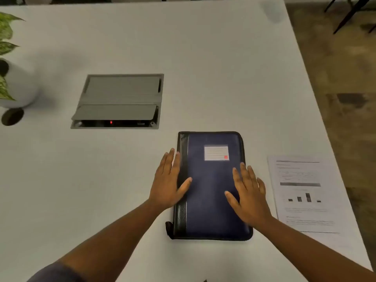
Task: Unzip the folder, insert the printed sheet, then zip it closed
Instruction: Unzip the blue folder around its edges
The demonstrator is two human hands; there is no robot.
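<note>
Resting, seemingly, flat hands [208, 192] on leathery rectangular folder [211, 180]

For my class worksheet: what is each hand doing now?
Left hand: open, flat on the dark blue zipped fabric folder.
Right hand: open, flat on it.

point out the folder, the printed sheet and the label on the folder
folder [209, 200]: head view, bare blue cover between the hands
printed sheet [301, 192]: head view, middle of the page near the bar chart
label [216, 153]: head view, centre of the white card
</note>
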